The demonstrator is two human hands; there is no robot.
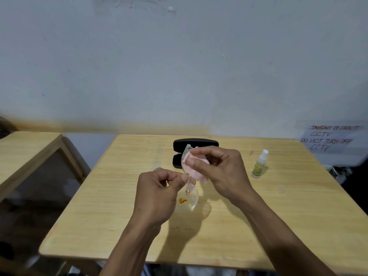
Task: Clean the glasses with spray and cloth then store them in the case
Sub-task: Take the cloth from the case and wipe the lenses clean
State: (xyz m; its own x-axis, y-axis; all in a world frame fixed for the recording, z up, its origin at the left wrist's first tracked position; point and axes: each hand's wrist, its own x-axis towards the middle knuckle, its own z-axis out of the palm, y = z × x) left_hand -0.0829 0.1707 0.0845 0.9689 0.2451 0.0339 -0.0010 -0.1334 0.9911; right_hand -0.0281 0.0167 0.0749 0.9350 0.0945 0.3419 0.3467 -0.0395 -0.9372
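Over the middle of the wooden table [119,226], the clear-framed glasses [190,194] hang edge-on between both hands, one lens up at twelve o'clock and the other down at six. The left hand [157,194] pinches the frame near its middle, thumb and forefinger curled tight on it. The right hand [219,172] grips a pink cloth [196,169] folded over the upper lens, thumb on the near face and fingers behind. The lower lens carries an orange smear [183,200], so by my reading the wiping is only partly done.

These glasses look light, thin and transparent, so likely rigid but easy to twist at the bridge and hinges. The lens faces should be slick, more so if wet with spray, and bare fingers would mark them. Holding by the rim or bridge, as the left hand does, seems the safest place, while the soft cloth takes the pressure on both faces at once. Squeezing hard or levering one lens against the other could bend the frame.

Behind the hands, at twelve o'clock, the black case [196,143] lies open on the table. Out at two o'clock from the hands, well apart, the small spray bottle [258,166] stands upright. A handwritten notice [328,138] shows on the wall beyond it.
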